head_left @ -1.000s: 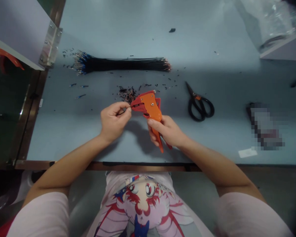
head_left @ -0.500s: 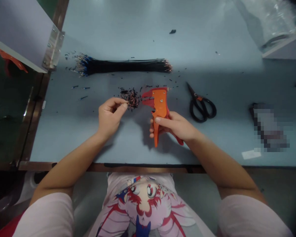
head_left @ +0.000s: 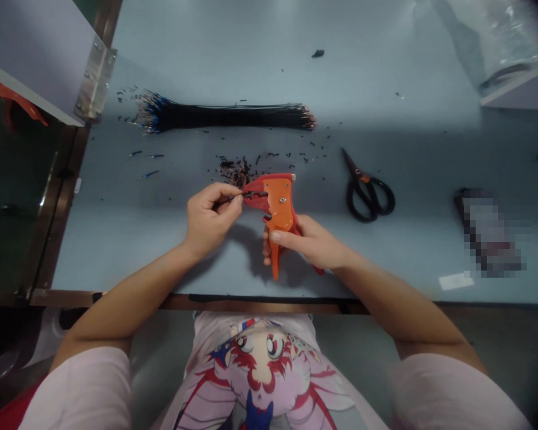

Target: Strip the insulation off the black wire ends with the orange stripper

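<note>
Taking the orange-and-red metal wire-stripping pliers (head_left: 281, 206) as my landmark; they are sitting above the near half of the pale blue-grey tabletop (head_left: 363, 263), mouth facing left. My right hand (head_left: 311, 239) is wrapping round the handles, thumb lying along the orange one, while the lower handle ends are standing apart.

My left hand (head_left: 211, 216) is closing just left of the pliers, thumb and forefinger pinching a thin black wire (head_left: 225, 201). The wire is running to the mouth of the pliers; I am not managing to tell whether the jaws are biting it.

Just beyond the mouth of the pliers, a loose pile of small black and coppery scraps (head_left: 237, 172) is lying. Farther beyond, a long bundle of black wires (head_left: 233, 116) is stretching crosswise, blue and silvery ends pointing left, coppery ends right. Well left of the pliers, three short blue-and-black wire pieces (head_left: 150, 174) are lying apart. Right of the pliers, black-handled scissors with an orange pivot (head_left: 362, 178) are resting, blades aiming away from me. Well farther right, a dark oblong object (head_left: 488, 230) is showing pixelated, a small white rectangular slip (head_left: 456, 281) lying near it.
</note>
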### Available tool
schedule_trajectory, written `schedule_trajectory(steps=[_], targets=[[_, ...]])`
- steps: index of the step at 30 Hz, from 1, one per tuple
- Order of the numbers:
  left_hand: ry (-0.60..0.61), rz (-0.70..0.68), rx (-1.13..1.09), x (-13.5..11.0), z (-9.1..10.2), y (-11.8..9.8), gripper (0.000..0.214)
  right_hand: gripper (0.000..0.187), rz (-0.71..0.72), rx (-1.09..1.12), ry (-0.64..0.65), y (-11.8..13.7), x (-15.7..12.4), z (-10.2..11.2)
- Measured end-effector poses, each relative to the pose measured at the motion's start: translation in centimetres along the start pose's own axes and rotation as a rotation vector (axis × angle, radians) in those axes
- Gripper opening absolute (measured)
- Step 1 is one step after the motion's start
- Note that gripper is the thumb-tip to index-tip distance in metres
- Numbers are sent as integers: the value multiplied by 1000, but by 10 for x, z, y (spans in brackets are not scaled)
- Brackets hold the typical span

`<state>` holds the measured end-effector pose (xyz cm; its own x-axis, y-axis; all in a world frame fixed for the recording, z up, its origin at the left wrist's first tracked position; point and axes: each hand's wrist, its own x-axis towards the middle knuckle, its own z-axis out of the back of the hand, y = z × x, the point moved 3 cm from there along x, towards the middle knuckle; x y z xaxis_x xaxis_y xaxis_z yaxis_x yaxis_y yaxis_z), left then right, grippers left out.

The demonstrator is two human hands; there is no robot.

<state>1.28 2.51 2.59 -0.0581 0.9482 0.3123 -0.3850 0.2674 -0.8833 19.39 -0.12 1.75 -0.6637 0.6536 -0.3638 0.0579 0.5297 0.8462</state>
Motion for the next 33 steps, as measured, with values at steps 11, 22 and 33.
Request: schedule_trajectory(steps=[11, 22, 33], targets=[[-26, -152, 161, -3, 3, -6, 7, 31, 1, -65, -96, 2, 0, -6], [-8, -80, 182, 1, -2, 4, 8, 34, 1, -34, -213, -3, 8, 1], [-41, 181, -127, 16, 4, 32, 10, 23, -151, -36, -269, 7, 3, 45]])
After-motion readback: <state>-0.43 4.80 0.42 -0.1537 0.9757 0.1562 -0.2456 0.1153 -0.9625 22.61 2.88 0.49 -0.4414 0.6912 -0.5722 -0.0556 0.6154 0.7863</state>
